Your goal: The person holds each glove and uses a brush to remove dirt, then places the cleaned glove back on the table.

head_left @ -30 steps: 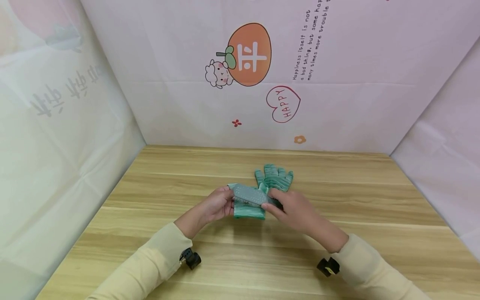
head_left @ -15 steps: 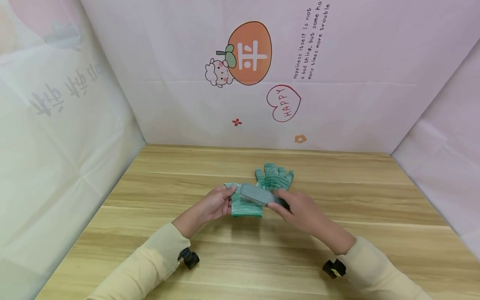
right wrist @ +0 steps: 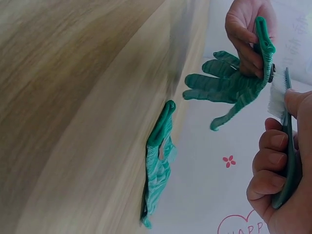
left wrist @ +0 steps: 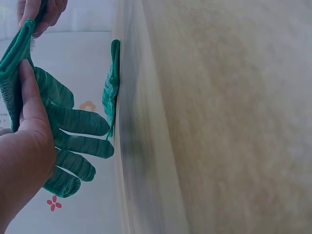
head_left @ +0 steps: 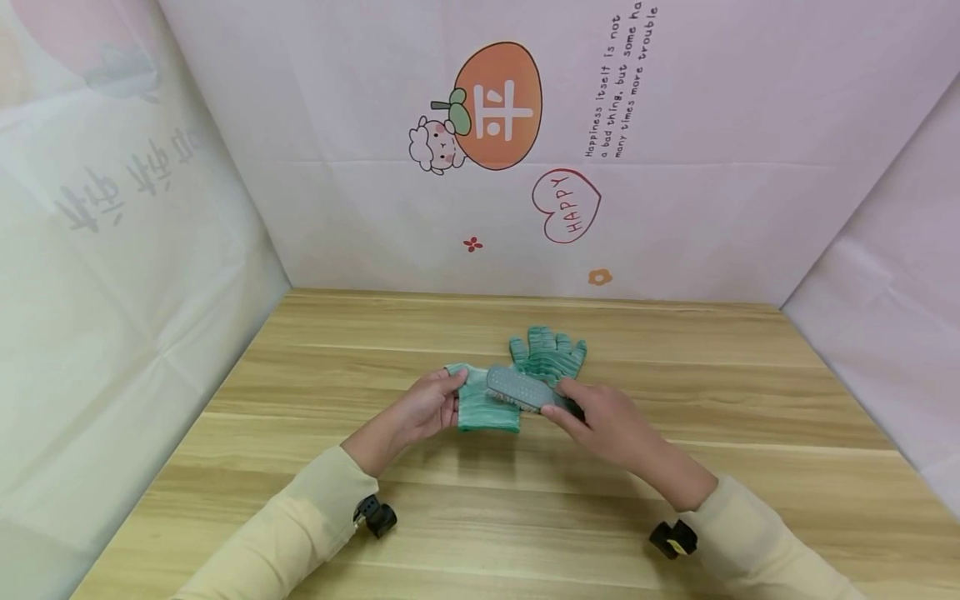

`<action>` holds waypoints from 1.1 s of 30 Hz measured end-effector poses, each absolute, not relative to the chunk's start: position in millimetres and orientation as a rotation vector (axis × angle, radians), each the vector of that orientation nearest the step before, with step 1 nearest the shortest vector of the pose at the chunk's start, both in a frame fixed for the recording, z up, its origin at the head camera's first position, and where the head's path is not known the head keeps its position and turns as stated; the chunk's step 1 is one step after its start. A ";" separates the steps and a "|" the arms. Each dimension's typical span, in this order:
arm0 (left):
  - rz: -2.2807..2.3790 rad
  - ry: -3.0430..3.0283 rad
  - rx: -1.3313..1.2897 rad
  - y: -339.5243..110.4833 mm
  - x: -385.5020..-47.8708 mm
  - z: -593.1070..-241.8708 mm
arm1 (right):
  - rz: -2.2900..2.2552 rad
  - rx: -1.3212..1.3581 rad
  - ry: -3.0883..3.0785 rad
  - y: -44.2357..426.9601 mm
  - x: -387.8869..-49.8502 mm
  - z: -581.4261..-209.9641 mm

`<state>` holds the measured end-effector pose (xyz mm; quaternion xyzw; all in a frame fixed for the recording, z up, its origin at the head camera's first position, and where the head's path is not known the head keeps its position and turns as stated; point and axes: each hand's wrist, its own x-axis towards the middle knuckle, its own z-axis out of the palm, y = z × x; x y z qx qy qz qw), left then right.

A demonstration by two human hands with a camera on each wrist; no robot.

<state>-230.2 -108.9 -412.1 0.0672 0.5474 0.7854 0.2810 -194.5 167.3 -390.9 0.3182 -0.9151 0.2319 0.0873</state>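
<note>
My left hand (head_left: 431, 404) holds a green knitted glove (head_left: 487, 408) by its cuff, raised above the table. In the left wrist view this glove's fingers (left wrist: 80, 124) hang down loosely. My right hand (head_left: 611, 425) grips the dark handle of a grey-green scrubbing brush (head_left: 517, 387). Its pale bristles (right wrist: 278, 95) face the glove's cuff side, close to a small dark spot (right wrist: 272, 73) there; whether they touch cannot be told. A second, matching glove (head_left: 551, 354) lies on the table just beyond the hands.
The wood-grain table (head_left: 360, 333) meets a white printed backdrop (head_left: 360, 225) behind, with more white cloth at left and right. Small black cameras sit on both wrists, one on the left (head_left: 375, 517) and one on the right (head_left: 672, 539).
The brush and right hand have shifted right over the held glove, uncovering more of its cuff. My left hand has drifted slightly left with the glove. The glove on the table stays put.
</note>
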 end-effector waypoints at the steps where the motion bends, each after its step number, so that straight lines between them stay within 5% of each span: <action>1: 2.098 1.469 0.180 -108.6 -230.1 -412.2 | 0.685 0.945 -2.729 166.9 -194.1 -390.1; 33: 2.099 1.516 0.157 -111.8 -231.0 -406.4 | 0.679 1.001 -2.723 163.1 -197.7 -390.1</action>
